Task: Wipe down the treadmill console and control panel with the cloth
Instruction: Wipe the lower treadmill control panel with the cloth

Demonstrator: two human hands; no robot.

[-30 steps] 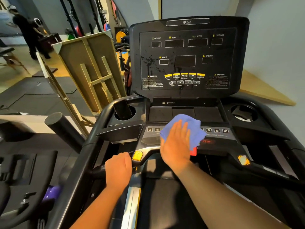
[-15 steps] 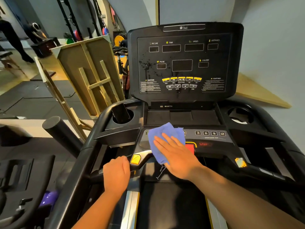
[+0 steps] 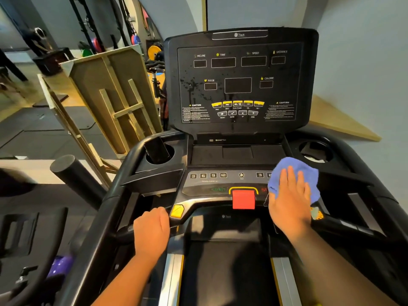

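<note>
Pressing cloth on control panel, right hand flat

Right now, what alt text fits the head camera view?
A right hand presses a blue cloth flat on the right side of a treadmill control panel, while the left hand grips the handlebar.

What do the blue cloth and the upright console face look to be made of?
Blue cloth: soft, matte, fuzzy fabric, probably microfibre; it bunches under the right hand. Upright console face: smooth, glossy black plastic by its sheen, with printed labels and spatter marks.
</note>
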